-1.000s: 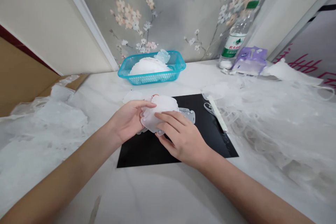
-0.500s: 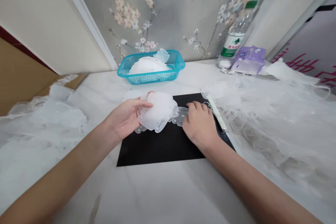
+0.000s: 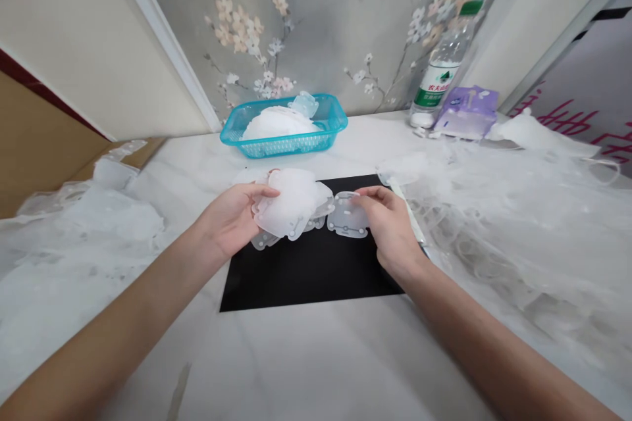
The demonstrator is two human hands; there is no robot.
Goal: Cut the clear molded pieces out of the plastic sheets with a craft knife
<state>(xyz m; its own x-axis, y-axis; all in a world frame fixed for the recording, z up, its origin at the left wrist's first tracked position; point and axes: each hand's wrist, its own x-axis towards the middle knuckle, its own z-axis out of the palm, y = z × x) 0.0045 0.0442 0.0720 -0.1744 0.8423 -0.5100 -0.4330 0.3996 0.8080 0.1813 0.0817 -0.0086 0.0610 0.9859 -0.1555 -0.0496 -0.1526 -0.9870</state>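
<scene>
While the left grip clamps a stack of translucent moulded cups against its palm, the right grip sits on a flat perforated plastic piece.

The stack is held just above a black mat, and the flat piece lies on that mat, touching the right fingertips. Whether those fingers pinch it cannot be seen, and the left fingers hide part of the stack, so its pieces cannot be counted. A blue basket stands farther off on the marble surface.
</scene>
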